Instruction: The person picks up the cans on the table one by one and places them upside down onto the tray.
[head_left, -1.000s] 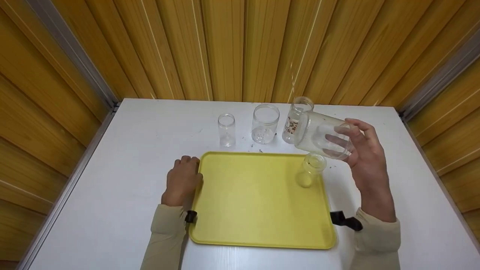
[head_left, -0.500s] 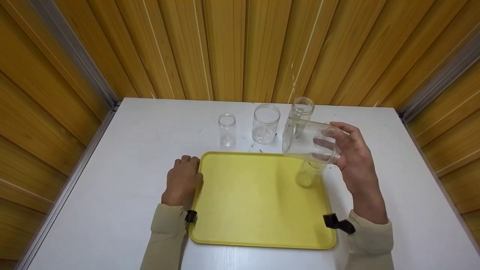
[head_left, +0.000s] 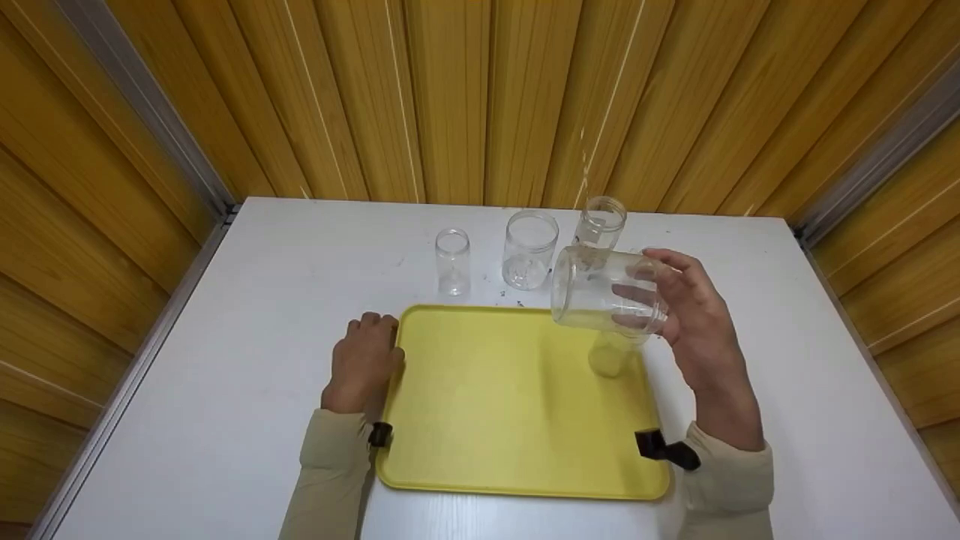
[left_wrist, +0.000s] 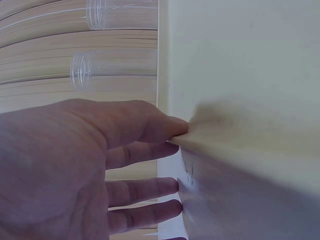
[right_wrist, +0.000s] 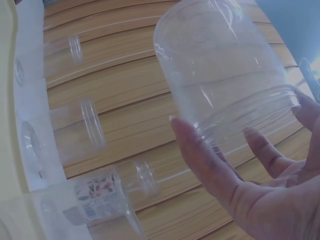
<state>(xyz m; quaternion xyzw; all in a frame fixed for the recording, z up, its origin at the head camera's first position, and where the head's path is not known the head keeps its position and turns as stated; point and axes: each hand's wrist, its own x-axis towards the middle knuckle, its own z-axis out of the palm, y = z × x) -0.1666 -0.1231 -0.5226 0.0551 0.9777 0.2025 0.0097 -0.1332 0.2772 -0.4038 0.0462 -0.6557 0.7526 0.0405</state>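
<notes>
My right hand (head_left: 709,349) holds a large clear plastic jar (head_left: 589,289) by its threaded mouth end. The jar lies sideways in the air, base pointing left, above the back right corner of the yellow tray (head_left: 480,420). In the right wrist view the fingers (right_wrist: 205,157) and thumb spread around the rim of that jar (right_wrist: 220,60). A smaller clear jar (head_left: 609,361) stands on the tray beneath, partly covered by the held one. My left hand (head_left: 364,360) pinches the tray's left rim, thumb on top and fingers against the outer side, as the left wrist view shows.
Behind the tray stand a narrow clear jar (head_left: 453,262), a wide clear jar (head_left: 530,251) and a tall jar (head_left: 602,221) with a printed label (right_wrist: 97,195). Small dark crumbs dot the white table (head_left: 225,352). Wood-patterned panels (head_left: 450,97) enclose the back and sides.
My right hand has carried the large jar left and slightly down, and its base has tipped lower, over the small jar on the tray. My left hand has stayed at the tray rim.
</notes>
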